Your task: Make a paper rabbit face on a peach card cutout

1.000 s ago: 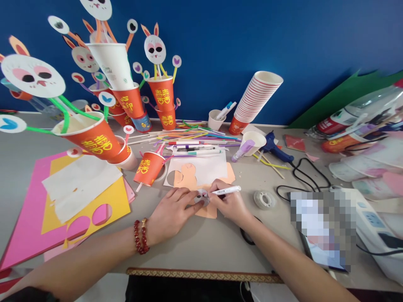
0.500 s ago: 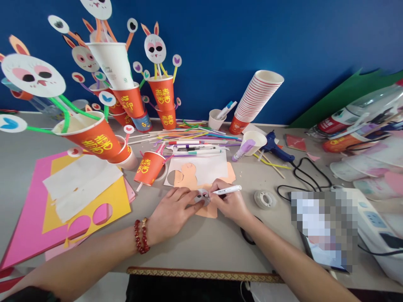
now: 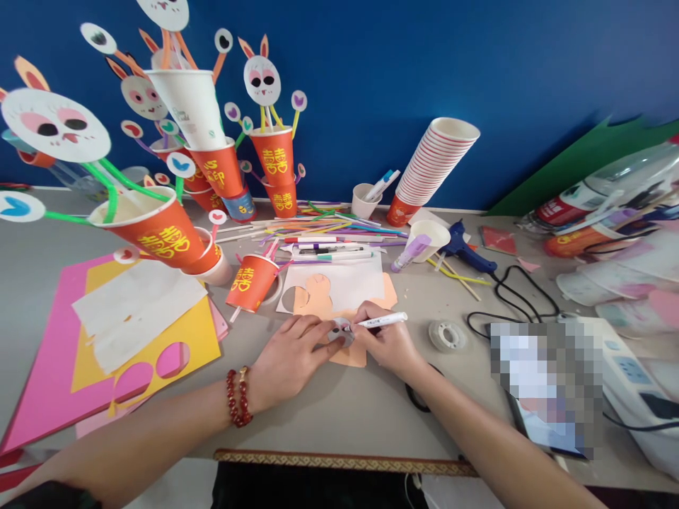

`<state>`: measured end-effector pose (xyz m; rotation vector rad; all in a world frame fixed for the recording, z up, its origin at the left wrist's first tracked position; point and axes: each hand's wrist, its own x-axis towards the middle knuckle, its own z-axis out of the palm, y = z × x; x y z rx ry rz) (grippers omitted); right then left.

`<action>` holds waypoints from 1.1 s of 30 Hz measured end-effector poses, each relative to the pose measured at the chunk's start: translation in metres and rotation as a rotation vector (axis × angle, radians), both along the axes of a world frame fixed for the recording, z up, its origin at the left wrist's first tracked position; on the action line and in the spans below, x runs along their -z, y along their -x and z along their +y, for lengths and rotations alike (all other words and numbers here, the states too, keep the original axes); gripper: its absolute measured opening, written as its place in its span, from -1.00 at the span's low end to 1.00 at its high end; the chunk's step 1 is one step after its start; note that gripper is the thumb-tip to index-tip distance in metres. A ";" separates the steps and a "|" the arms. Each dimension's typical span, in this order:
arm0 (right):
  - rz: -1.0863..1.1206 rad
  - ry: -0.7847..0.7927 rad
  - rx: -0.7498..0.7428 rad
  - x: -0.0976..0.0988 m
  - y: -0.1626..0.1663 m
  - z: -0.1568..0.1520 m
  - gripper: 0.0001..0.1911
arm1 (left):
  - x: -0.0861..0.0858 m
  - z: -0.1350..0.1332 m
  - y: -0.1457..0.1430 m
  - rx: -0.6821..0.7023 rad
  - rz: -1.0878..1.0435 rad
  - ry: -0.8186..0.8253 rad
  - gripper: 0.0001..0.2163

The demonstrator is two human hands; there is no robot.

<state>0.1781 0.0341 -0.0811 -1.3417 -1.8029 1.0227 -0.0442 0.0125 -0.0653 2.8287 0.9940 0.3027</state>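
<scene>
My right hand (image 3: 386, 345) grips a white marker pen (image 3: 382, 321), its tip resting on a small round paper disc (image 3: 340, 331). My left hand (image 3: 291, 358), with a red bead bracelet (image 3: 237, 399) on the wrist, lies flat and pins the disc down with its fingertips. The disc sits on a peach paper sheet (image 3: 351, 353) near the table's front middle. A white sheet with a round hole (image 3: 339, 283) lies just behind it.
Orange paper cups with rabbit faces on straws (image 3: 159, 226) stand left and behind. Pink and yellow sheets (image 3: 95, 353) lie at the left. Straws and pens (image 3: 323, 237), a cup stack (image 3: 432, 162), a blue glue gun (image 3: 467, 254), a tape roll (image 3: 446, 336) and cables lie right.
</scene>
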 end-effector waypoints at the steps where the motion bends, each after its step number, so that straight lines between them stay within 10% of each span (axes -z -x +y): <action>1: -0.003 -0.002 0.000 0.001 0.000 0.000 -0.87 | 0.000 0.000 0.000 -0.001 -0.001 0.002 -0.61; 33: 0.034 -0.001 0.008 -0.002 0.000 0.000 -0.87 | -0.001 0.000 0.000 -0.004 -0.002 0.005 -0.63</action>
